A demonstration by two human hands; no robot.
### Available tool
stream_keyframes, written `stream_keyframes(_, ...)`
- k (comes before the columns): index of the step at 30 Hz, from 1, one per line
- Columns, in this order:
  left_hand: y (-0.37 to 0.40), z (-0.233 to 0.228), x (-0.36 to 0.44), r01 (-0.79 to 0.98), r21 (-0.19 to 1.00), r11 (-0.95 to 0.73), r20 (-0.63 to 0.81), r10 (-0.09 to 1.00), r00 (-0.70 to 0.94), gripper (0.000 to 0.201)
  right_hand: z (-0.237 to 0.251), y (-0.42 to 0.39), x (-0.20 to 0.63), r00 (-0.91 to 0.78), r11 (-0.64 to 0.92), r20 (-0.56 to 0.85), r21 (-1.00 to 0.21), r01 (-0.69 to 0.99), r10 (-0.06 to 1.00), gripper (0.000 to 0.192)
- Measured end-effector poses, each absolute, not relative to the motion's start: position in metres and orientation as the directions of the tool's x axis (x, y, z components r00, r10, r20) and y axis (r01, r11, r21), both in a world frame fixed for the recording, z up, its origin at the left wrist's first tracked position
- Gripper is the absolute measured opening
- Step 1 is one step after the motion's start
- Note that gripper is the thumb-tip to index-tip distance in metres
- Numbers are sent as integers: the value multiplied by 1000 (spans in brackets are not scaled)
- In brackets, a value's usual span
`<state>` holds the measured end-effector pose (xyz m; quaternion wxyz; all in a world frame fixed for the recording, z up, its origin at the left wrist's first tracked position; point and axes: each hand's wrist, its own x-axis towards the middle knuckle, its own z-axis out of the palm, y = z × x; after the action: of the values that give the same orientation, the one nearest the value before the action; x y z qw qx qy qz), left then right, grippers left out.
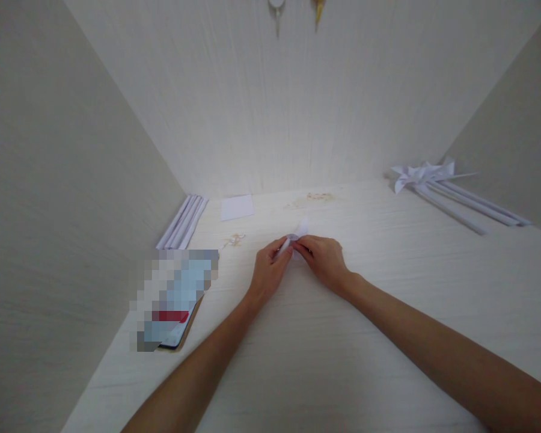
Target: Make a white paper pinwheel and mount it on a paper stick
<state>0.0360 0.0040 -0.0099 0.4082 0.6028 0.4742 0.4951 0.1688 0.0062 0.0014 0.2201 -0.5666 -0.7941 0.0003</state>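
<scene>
At the middle of the head view, both hands meet over the table. My left hand (269, 269) is closed around a white rolled paper tube (283, 247), whose upper end points away from me. Close against it, my right hand (325, 260) pinches a piece of folded white paper (302, 227) that sticks up beyond the fingertips. Paper and tube touch or overlap between the fingers; how they are joined is hidden. Part of the paper also shows below the right fingertips.
Several paper tubes (183, 221) lie at the left wall, beside a white paper square (237, 207). Nearer me is a phone (180, 329), partly pixelated. Paper pinwheels (421, 174) on paper sticks (473, 201) lie back right. Small pale scraps (234, 240) dot the table.
</scene>
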Motion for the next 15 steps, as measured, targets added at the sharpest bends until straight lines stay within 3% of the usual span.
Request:
stream_keyframes(7,0,-2,38,302,926,-229,217,974,71,27,3,4,170,-309,380,307,-207,901,900,26)
stream_keyframes(15,-2,-3,37,390,869,-306,269,952,147,23,-5,12,173,-254,419,406,-394,818,878,24)
